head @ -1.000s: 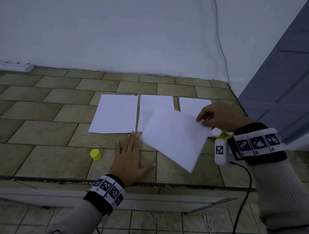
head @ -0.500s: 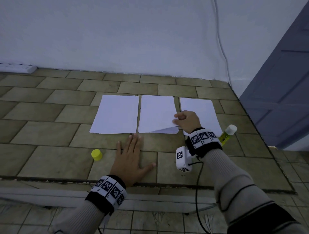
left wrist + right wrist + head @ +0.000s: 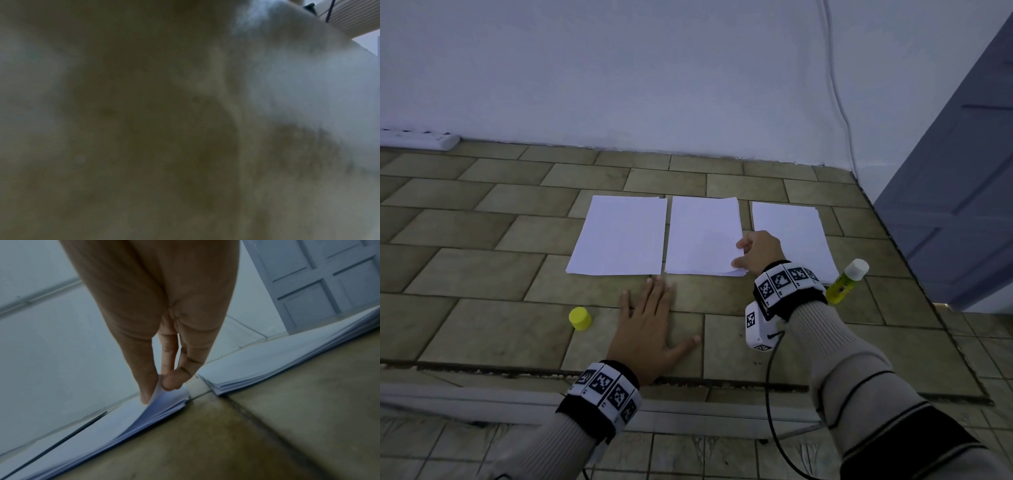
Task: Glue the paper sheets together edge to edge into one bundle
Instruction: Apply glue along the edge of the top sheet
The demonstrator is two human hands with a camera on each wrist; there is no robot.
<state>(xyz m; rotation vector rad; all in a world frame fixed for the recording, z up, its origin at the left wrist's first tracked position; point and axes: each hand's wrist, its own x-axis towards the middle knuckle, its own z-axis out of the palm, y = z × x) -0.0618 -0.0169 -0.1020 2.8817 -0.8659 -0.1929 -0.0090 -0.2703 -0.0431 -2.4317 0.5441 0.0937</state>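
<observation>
Three white paper stacks lie side by side on the tiled floor: a left stack (image 3: 619, 234), a middle stack (image 3: 702, 236) and a right stack (image 3: 791, 233). My right hand (image 3: 748, 255) is at the middle stack's near right corner. In the right wrist view its thumb and fingers pinch the lifted corner of the top sheet (image 3: 157, 390). My left hand (image 3: 650, 325) lies flat on the floor just in front of the stacks, fingers spread. A yellow glue stick (image 3: 847, 281) with a white tip lies right of my right wrist. The left wrist view is a blur.
The glue stick's yellow cap (image 3: 580, 318) stands on the tiles left of my left hand. A white power strip (image 3: 421, 140) lies along the wall at far left. A blue-grey door (image 3: 962, 171) stands at right, and a cable (image 3: 839, 102) runs down the wall.
My right hand swung a loose sheet leftward and laid it down on the middle stack. It still pinches that sheet's near right corner. The left hand stayed flat.
</observation>
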